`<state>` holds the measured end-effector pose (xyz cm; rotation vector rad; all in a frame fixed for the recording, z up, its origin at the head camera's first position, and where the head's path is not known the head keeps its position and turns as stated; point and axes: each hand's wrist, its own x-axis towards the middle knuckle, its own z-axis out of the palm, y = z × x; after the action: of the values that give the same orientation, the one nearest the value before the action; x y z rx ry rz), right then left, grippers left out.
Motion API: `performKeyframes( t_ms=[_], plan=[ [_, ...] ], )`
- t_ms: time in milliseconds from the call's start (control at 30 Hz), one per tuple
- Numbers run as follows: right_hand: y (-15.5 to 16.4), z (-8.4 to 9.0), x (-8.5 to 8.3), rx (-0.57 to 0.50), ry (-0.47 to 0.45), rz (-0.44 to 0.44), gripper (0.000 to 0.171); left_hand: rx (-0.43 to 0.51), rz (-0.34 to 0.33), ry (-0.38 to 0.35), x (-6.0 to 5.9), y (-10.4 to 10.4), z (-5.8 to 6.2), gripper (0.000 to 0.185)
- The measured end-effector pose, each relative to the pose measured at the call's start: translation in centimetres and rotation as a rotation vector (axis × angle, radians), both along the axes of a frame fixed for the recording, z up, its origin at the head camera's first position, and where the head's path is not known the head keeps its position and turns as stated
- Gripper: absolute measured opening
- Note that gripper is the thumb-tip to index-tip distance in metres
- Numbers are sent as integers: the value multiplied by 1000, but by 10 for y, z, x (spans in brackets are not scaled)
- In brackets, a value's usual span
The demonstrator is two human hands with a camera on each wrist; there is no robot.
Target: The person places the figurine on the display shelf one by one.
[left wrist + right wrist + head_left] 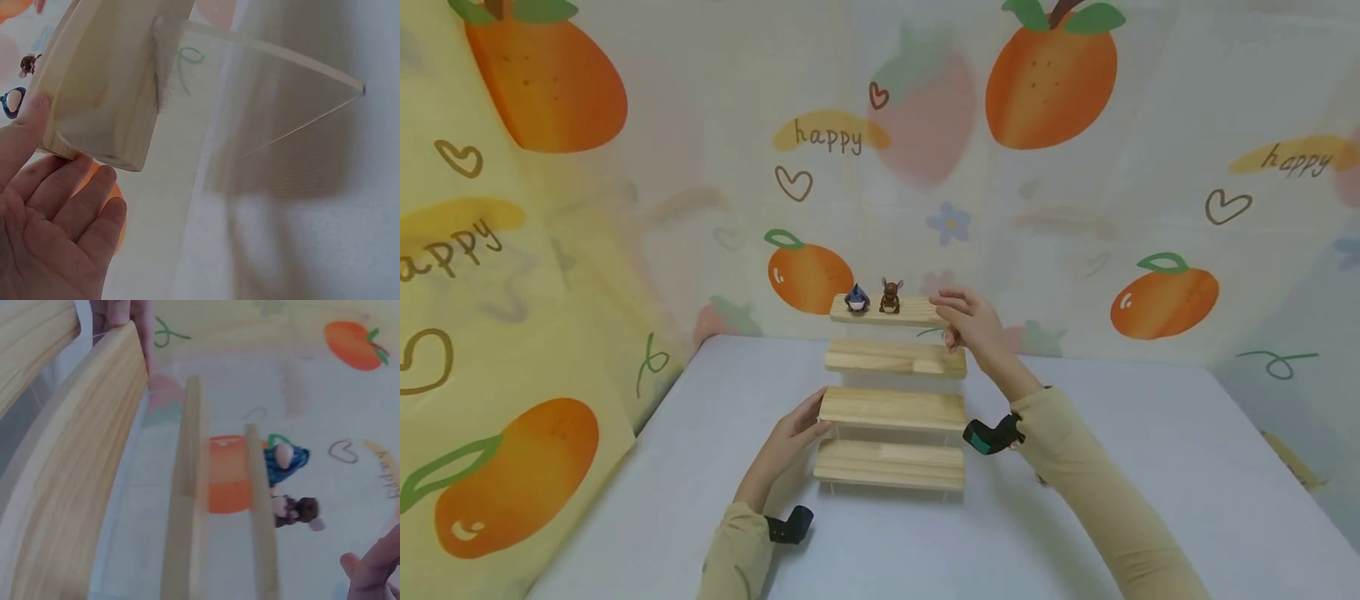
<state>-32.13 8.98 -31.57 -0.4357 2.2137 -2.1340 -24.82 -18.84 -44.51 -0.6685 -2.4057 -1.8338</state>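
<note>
A tiered wooden display stand (891, 408) with clear supports stands on the white table. On its top shelf sit a blue bird-like figurine (857, 298) with a white belly and a brown figurine (891, 297) with tall ears. My left hand (792, 433) holds the left end of the second shelf from the bottom, its thumb (34, 115) on the board and its fingers around the end. By the right end of the top shelf hovers my right hand (970, 325), fingers loosely bent. Nothing shows between them, though the right wrist view catches only part of this hand.
Small brownish items (1041, 479) lie on the table, mostly hidden by the right forearm. A fruit-printed cloth (917, 217) hangs right behind the stand, and another (512, 350) borders the left side. Each wrist carries a black camera (790, 525).
</note>
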Motion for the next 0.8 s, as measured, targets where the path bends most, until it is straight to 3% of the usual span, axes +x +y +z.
performKeyframes(
  t_ms=[200, 400, 700, 800],
  plan=[
    [27, 2, 25, 16, 121, -11, 35, -21, 23, 22, -10, -6, -21, 54],
    [54, -5, 47, 16, 124, -74, 35, -3, 25, -13, -1, 1, -7, 53],
    [73, -26, 70, 11, 95, -155, 36, 21, 0, -1, 1, 0, -5, 54],
    [82, -35, 76, 44, 90, -175, 35, 32, -10, -6, -7, -3, -13, 55]
  ],
)
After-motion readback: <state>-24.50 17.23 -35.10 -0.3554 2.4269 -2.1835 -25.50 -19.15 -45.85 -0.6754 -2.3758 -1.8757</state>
